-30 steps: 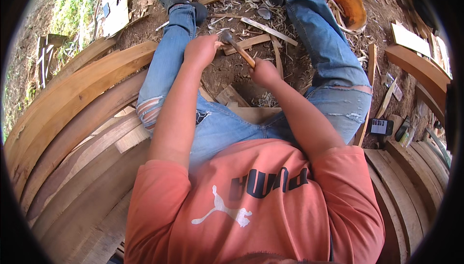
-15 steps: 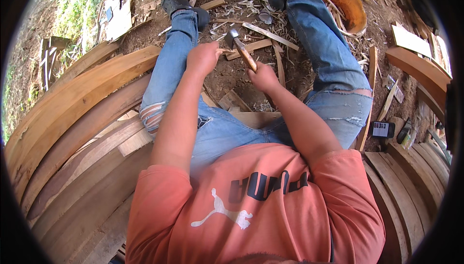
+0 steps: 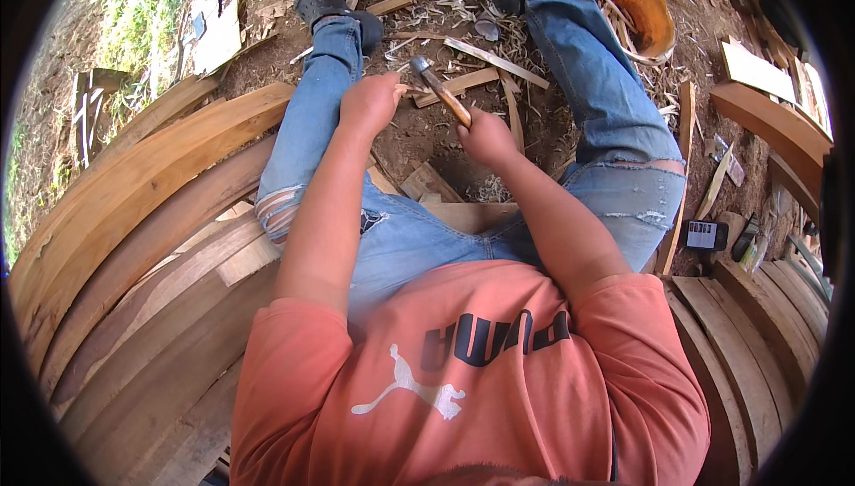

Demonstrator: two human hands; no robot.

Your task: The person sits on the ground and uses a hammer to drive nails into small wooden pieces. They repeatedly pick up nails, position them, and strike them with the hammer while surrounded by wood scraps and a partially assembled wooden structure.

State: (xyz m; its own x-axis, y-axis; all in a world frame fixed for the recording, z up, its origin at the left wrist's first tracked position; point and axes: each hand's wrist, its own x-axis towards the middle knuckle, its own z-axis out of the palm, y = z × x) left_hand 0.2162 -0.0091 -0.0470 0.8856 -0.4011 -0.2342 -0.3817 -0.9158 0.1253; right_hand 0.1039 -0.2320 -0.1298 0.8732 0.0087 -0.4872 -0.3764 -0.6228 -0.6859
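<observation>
I sit on wooden planks with my legs in torn blue jeans stretched out over dirt. My right hand (image 3: 485, 137) grips the wooden handle of a hammer (image 3: 438, 87), its metal head raised toward the upper left. My left hand (image 3: 370, 101) is closed on a small pale thing, perhaps a peg or sliver of wood, beside the hammer head; what it is stays unclear. A short wooden strip (image 3: 459, 85) lies on the ground just behind the hammer.
Long curved planks (image 3: 151, 192) lie stacked on my left, more boards (image 3: 757, 326) on my right. Wood shavings and offcuts (image 3: 463, 5) litter the dirt between my feet. An orange bowl (image 3: 628, 1) with scraps stands at the upper right. A small dark box (image 3: 705, 235) lies near my right knee.
Both hands have shifted slightly toward me and to the right; the hammer head has stayed raised near my left hand, tilting a little.
</observation>
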